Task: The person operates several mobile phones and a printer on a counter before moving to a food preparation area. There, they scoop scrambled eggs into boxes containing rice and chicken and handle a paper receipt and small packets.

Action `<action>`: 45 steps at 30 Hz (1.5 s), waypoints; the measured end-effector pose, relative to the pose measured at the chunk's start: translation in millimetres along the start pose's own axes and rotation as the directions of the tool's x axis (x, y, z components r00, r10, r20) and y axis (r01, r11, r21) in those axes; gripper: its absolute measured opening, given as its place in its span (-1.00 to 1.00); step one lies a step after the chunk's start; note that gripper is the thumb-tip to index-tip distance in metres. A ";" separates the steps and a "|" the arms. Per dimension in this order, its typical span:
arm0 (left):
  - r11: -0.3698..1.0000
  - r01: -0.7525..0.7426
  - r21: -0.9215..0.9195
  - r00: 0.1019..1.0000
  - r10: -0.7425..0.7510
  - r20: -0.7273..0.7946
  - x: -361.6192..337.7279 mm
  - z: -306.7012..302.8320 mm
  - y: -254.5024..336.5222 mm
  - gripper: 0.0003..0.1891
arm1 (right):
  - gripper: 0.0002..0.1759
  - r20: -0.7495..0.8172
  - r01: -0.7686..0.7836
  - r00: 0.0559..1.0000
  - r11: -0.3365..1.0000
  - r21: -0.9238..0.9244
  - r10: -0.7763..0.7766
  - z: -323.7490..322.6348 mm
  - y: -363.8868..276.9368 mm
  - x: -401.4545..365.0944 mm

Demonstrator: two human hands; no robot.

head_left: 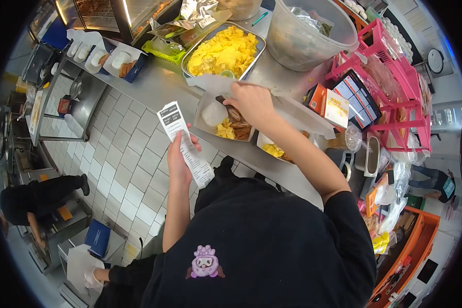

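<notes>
My left hand (178,156) is closed around a long printed receipt (172,119), held out over the floor beside the counter. My right hand (252,105) reaches into an open paper food box (204,128), its fingers curled down at the far side. White rice (214,114), scrambled egg (225,129) and browned sliced meat (239,124) lie in that box. What the right fingertips hold, if anything, is hidden. Beneath my right forearm, a second open box (261,139) contains egg and browned food, partly covered by the arm.
Behind the boxes stand a metal tray (263,50) heaped with scrambled egg and a big clear tub (285,46). Pink baskets (377,38) and an orange-white carton (327,107) are at right. More filled boxes (134,73) line the left counter. Co-workers (36,197) work at left.
</notes>
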State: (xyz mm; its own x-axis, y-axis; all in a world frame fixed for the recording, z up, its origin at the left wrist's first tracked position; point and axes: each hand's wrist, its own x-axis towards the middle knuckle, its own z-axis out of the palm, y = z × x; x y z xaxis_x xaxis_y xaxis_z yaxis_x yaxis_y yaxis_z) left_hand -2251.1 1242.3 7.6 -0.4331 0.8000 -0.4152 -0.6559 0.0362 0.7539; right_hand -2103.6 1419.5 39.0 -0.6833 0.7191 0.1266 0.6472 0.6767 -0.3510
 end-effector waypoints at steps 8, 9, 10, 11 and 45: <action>0.970 0.159 -0.182 0.967 -0.116 0.225 41.3 6.5 24.3 -0.44 | -0.76 0.142 -0.215 0.971 0.959 0.184 0.190 -77.6 25.4 -58.4; 0.967 0.183 -0.179 0.954 -0.130 0.269 48.3 3.9 23.3 -0.38 | -0.75 0.219 -0.333 0.935 0.905 0.266 0.280 -83.6 33.7 -69.2; 0.966 0.190 -0.177 0.956 -0.141 0.259 52.2 5.3 24.0 -0.38 | -0.78 0.247 -0.378 0.914 0.895 0.235 0.321 -89.6 37.6 -77.6; 0.952 0.227 -0.206 0.936 -0.155 0.316 55.5 9.9 25.9 -0.38 | -0.81 0.201 -0.386 0.916 0.901 0.198 0.348 -87.6 46.9 -88.4; 0.952 0.254 -0.173 0.875 -0.150 0.459 63.2 70.2 9.3 -0.32 | -0.81 -0.142 -0.450 0.885 0.893 -0.018 0.444 -90.3 51.7 -114.9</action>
State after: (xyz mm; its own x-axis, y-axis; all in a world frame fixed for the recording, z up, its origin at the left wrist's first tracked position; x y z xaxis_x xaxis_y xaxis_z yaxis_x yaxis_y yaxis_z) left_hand -2241.2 1335.2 24.1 0.0034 0.9700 -0.2429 -0.8409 0.1342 0.5243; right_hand -1961.1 1386.1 90.0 -0.2695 0.9590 0.0880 0.8915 0.2830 -0.3539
